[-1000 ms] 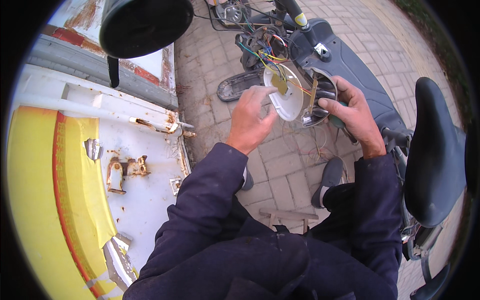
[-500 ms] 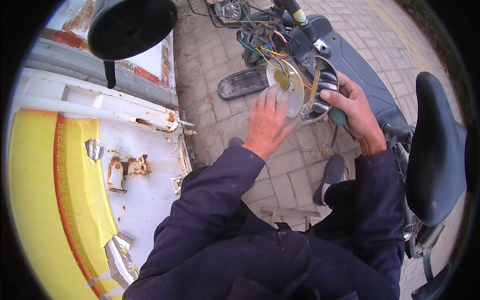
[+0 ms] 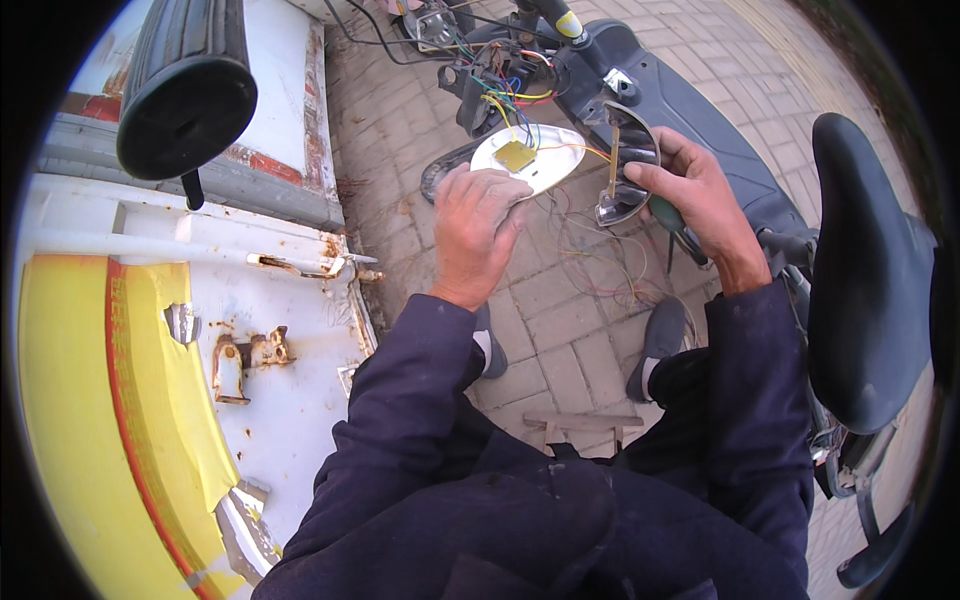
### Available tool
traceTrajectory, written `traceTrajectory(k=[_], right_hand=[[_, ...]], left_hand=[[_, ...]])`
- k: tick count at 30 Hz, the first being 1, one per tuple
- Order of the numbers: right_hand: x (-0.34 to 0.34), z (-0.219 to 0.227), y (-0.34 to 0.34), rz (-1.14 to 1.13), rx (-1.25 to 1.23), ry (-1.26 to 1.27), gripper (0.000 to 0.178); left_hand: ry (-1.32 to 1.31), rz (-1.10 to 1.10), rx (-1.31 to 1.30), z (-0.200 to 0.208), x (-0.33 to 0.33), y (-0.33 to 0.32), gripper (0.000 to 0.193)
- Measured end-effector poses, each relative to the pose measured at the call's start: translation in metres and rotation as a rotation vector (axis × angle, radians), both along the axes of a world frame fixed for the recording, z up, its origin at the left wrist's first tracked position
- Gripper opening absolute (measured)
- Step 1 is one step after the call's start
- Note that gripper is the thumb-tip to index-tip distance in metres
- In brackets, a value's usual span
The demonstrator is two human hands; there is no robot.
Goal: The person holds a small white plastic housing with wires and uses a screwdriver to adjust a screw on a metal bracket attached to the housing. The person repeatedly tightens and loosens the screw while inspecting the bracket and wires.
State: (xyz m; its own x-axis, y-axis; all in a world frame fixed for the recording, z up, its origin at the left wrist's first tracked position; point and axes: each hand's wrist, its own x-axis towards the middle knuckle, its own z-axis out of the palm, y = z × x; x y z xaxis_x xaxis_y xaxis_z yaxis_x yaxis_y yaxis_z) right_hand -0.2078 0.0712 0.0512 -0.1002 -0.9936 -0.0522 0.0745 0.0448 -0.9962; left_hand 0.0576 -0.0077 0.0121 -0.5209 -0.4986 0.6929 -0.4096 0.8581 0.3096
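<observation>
My left hand point(image 3: 478, 232) is closed on the near left edge of a white oval lamp shell point(image 3: 560, 162). A yellowish circuit board point(image 3: 516, 155) sits on the shell's inner face. Coloured wires point(image 3: 512, 88) run from the board up to the scooter's opened front. To the right, my right hand point(image 3: 708, 195) grips a shiny half-round lamp reflector point(image 3: 636, 150) with a flat strip across it. Under that hand's fingers the green handle of a screwdriver point(image 3: 666, 213) shows, its shaft pointing down. An orange wire joins shell and reflector, which are apart.
The scooter's dark footboard point(image 3: 690, 115) lies beyond my right hand, with a black saddle point(image 3: 865, 270) at far right. A black handlebar grip point(image 3: 185, 95) juts in at upper left. Left stands a rusty white panel point(image 3: 300, 390). Loose thin wires point(image 3: 622, 275) lie on the paving near a wooden stool point(image 3: 580, 421).
My left hand has moved left with the white shell, turning its inner face and board more upward. The gap to the reflector has widened. My right hand keeps hold of reflector and screwdriver.
</observation>
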Motion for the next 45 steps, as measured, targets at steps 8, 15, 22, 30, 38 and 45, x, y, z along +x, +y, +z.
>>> traceTrajectory(k=[8,15,22,30,38,45], right_hand=[[-0.003,-0.004,-0.011,-0.094,-0.194,0.393,0.029],[0.015,0.014,-0.023,-0.148,-0.539,0.774,0.034],[0.018,0.025,-0.025,-0.272,-0.743,1.154,0.044],[0.021,0.019,-0.017,-0.260,-0.792,1.265,0.052],[0.022,0.010,-0.014,-0.306,-0.874,1.397,0.055],[0.029,0.003,-0.015,-0.284,-0.915,1.449,0.054]], left_hand=[[-0.237,-0.122,-0.115,0.026,0.013,-0.010,0.026],[-0.283,-0.125,-0.147,0.036,0.000,-0.019,0.021],[-0.156,-0.124,-0.045,0.039,-0.004,-0.022,0.021],[-0.056,-0.088,0.023,0.030,-0.004,-0.022,0.021],[-0.100,-0.108,0.020,0.025,-0.004,-0.017,0.021],[-0.121,-0.063,0.071,0.021,-0.006,-0.012,0.027]])
